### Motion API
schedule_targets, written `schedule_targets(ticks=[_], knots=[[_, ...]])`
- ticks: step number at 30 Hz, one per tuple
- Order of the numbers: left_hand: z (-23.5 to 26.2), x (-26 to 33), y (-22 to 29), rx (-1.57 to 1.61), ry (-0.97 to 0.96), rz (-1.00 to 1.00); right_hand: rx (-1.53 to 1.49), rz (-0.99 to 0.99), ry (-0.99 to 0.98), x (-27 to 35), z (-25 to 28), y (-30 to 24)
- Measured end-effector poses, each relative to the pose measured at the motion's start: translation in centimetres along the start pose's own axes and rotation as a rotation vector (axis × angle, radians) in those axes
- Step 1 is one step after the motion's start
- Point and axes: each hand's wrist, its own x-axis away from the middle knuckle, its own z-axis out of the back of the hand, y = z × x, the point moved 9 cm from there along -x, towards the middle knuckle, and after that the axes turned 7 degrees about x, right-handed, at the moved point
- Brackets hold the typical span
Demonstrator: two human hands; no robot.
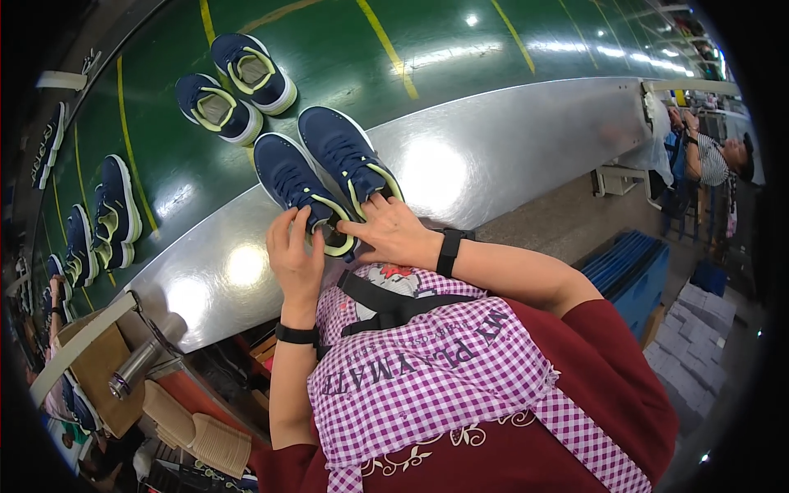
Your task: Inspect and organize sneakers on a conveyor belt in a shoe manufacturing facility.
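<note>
Two navy sneakers with lime-green lining lie side by side in front of me on the metal ledge, toes pointing away. My left hand (296, 251) has its fingers bent over the collar of the left sneaker (285, 174), beside the tongue. Across from it, my right hand (396, 233) reaches its thumb to the same sneaker's opening. Its other fingers curl at the collar of the right sneaker (333, 141). The fingertips of both hands are partly hidden inside the openings.
A green belt (329, 62) with yellow lines runs beyond the metal ledge (493, 123). Another navy pair (246, 70) stands on it, and more sneakers (115, 205) are at left. Blue crates (629, 275) stand at right. A person (711, 156) works farther off; another's hand (56, 287) shows at far left.
</note>
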Motion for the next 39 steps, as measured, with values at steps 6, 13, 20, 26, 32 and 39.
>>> schedule_targets(ticks=[6, 13, 20, 26, 32, 39], knots=[[-0.3, -0.5, 0.7, 0.006, 0.0, -0.052, -0.03, -0.033, 0.074, -0.4, 0.3, 0.2], [-0.4, -0.7, 1.3, -0.042, -0.021, -0.064, -0.05, -0.023, 0.095, -0.5, -0.6, 0.0], [-0.4, 0.6, 0.8, -0.086, -0.034, -0.031, -0.06, -0.016, 0.099, -0.8, -1.1, -0.4], [0.0, 0.2, 0.7, -0.105, -0.047, -0.05, -0.076, 0.021, 0.146, -1.5, -0.7, -0.5], [1.0, 0.7, -3.0, 0.123, 0.045, 0.166, -0.179, 0.002, 0.159, -0.4, 2.8, 2.0], [-2.5, 5.1, -16.2, -0.178, -0.048, 0.477, -0.187, -0.086, 0.25, -0.3, 7.9, 9.6]])
